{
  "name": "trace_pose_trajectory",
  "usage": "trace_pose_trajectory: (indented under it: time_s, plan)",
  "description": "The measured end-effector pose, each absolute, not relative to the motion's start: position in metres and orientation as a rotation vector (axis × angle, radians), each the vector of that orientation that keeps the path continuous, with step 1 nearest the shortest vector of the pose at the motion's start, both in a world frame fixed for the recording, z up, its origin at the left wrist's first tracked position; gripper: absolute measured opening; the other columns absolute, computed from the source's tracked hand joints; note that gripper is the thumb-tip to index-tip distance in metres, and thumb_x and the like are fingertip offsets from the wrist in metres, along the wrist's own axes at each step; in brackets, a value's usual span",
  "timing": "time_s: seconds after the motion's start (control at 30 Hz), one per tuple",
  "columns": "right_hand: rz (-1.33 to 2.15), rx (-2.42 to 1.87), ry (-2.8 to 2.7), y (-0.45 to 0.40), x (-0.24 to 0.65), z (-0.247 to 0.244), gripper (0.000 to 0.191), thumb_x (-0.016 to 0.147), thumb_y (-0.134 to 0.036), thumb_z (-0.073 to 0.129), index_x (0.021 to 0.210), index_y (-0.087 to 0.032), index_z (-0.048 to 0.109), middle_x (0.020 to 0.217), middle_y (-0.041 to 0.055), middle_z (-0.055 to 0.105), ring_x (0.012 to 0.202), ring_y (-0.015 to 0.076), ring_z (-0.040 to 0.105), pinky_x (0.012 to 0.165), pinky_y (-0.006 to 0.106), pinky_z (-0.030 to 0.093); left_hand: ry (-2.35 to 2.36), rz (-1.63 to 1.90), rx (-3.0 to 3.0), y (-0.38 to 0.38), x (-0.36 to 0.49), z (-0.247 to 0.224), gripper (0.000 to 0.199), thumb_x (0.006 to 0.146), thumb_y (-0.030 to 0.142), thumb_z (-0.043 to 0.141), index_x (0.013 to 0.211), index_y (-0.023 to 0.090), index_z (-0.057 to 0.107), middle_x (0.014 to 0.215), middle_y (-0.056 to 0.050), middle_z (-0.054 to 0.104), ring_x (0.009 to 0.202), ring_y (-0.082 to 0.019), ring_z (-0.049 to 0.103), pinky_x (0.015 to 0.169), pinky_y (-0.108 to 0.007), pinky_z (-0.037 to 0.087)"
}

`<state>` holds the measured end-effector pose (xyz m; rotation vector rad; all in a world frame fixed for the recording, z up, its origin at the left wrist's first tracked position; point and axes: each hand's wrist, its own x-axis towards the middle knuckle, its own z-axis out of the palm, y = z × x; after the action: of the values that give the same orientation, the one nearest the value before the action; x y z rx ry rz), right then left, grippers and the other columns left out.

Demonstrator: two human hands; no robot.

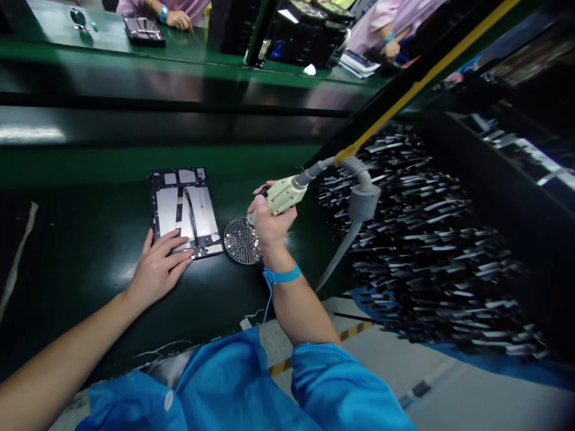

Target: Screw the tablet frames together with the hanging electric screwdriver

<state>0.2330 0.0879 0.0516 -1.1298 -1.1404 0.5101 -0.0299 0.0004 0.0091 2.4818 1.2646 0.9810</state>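
A tablet-like device with its inside exposed lies on the dark green bench. My left hand rests on its lower edge, fingers spread and pressing nothing between them. Right of the device is a round perforated tray with many small shiny pieces. My right hand is wrapped round a pale powered screwdriver, whose near end is over the tray's upper edge; its tip is hidden. A blue band circles my right wrist.
Many dark, thin parts stand packed at the right, behind a hanging grey hose. A yellow bar slants above. Across the bench, people's hands show near another opened device. A pale strip lies far left.
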Motion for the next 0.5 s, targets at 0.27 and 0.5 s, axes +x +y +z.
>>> trace_pose_trajectory:
  time_s: [0.27,0.5]
  plan:
    - [0.507,-1.136,-1.138,0.0880,0.2335,0.0496,0.030,0.083,-0.034,0.066,0.108,-0.022,0.054,0.083,-0.0003,0.064,0.053,0.0091,0.057,0.055,0.027,0.054,1.263,0.975,2.477,0.0002,-0.0298,0.0090,0.015,0.097,0.024,0.065,0.108,0.026,0.076,0.126,-0.005,0.072,0.130,-0.028,0.060,0.122,-0.063,0.023]
    - [0.502,-1.150,-1.151,0.0888,0.2343,0.0467,0.030,0.085,-0.033,0.066,0.110,-0.022,0.053,0.086,0.0002,0.064,0.054,0.0092,0.058,0.055,0.027,0.054,1.252,0.970,2.472,0.0005,-0.0302,0.0096,0.016,0.098,0.024,0.064,0.108,0.027,0.076,0.127,-0.005,0.071,0.131,-0.029,0.060,0.121,-0.064,0.024]
